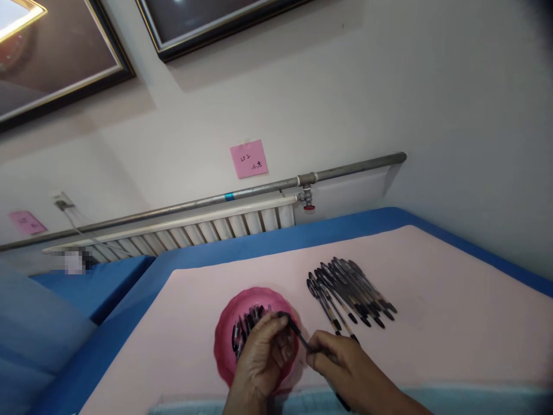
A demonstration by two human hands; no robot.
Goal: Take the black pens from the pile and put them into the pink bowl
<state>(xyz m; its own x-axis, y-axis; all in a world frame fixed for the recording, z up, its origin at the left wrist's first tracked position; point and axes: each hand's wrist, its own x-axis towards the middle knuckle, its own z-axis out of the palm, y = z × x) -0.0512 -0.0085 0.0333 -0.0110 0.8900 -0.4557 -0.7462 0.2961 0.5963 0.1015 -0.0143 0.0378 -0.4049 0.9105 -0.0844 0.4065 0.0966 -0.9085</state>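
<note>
A slim black-and-clear pen (300, 334) slants between my two hands. My left hand (262, 354) pinches its dark upper end between thumb and fingers, over the pink bowl. Lower down, my right hand (341, 358) grips the barrel, and the pen's dark tail shows below that hand. Inside the scalloped pink bowl (221, 346) lie several short dark pieces (247, 323) that look like pen caps, partly covered by my left hand. A pile of similar pens (349, 291) lies to the right, roughly side by side, with dark ends.
A pale pink sheet (453, 323) covers the blue-edged table (389, 216). Behind it are a white radiator (216, 230), a metal pipe (354, 168) with a red-handled valve (308, 208), and a pink note (249, 159) on the wall. Light-blue cloth (466, 397) runs along the near edge.
</note>
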